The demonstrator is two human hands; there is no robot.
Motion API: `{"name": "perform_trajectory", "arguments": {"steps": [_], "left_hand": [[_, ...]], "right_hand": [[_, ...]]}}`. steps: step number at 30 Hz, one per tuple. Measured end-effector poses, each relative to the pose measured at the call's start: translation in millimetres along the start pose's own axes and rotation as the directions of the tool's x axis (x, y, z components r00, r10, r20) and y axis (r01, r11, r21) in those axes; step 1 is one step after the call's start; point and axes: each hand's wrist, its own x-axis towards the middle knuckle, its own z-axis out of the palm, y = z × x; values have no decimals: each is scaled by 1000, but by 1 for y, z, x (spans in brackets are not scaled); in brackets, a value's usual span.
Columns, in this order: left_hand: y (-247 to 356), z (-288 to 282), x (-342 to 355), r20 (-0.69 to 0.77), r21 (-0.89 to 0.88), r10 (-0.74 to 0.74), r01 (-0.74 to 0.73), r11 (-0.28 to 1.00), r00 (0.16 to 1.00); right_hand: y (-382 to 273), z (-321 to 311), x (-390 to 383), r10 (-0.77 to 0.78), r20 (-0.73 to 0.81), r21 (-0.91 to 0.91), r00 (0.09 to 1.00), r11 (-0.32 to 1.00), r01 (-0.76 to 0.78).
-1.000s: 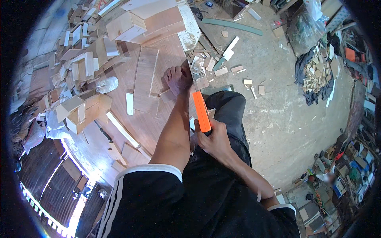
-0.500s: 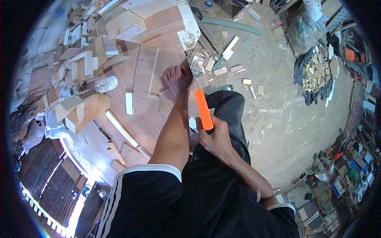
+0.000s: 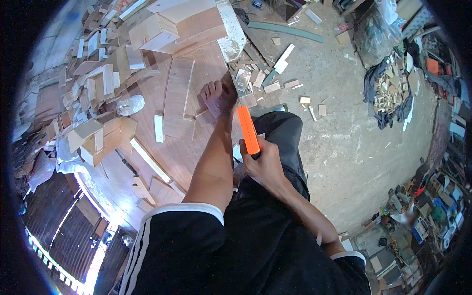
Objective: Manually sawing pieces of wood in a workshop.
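My left hand presses down at the worktop's right edge, fingers bent over a short wooden board. The board's end sticks out past that edge; its middle is hidden under the hand. Just below, my right hand is closed round the dark grip of an orange tool. The tool's long orange top points up toward the board's end; its working part is hidden, so I cannot tell its kind. Left of my left hand, a wide flat board lies on the brown worktop.
Wooden boxes and several cut pieces crowd the worktop's far and left sides, near a clear plastic bottle. Offcuts and a green strip lie on the concrete floor. A dark sack of scraps stands right.
The orange tool and my right hand have shifted slightly up and left. My left hand stays on the board; the whole view has moved a little.
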Motion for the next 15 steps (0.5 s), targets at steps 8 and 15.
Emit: {"name": "perform_trajectory", "arguments": {"steps": [8,15], "left_hand": [[-2,1,-1,20,-34,-32,33,999,999],[-3,-3,-1,1,-66,-24,25,998,1000]], "right_hand": [[-7,0,-1,-11,29,-2,1000,1000,12],[-10,-1,-6,-11,22,-13,1000,1000,11]]}}
